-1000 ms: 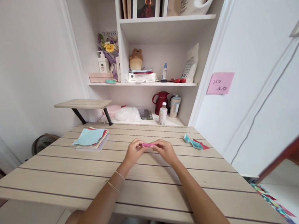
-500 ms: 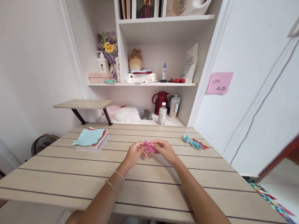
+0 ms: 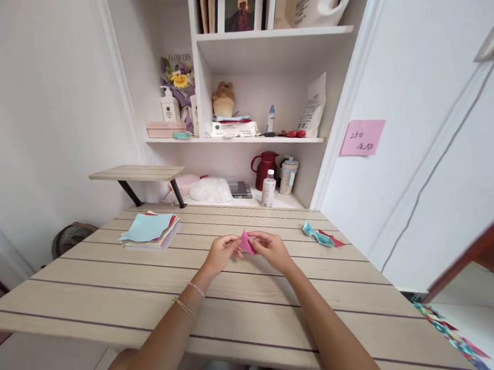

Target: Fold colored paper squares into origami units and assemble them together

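At centre of tabletop [image 3: 112,291]: 1 pink folded paper piece [image 3: 246,243], small, pointed, held just above the slats. Left hand [image 3: 222,253]: fingertips pinching its left edge. Right hand [image 3: 271,249]: fingertips pinching its right edge. Near left, well apart from hands: 1 stack of coloured paper sheets [image 3: 150,230], light blue sheet on top. Near right: folded paper shapes [image 3: 321,236], teal and red, lying flat, touching each other.
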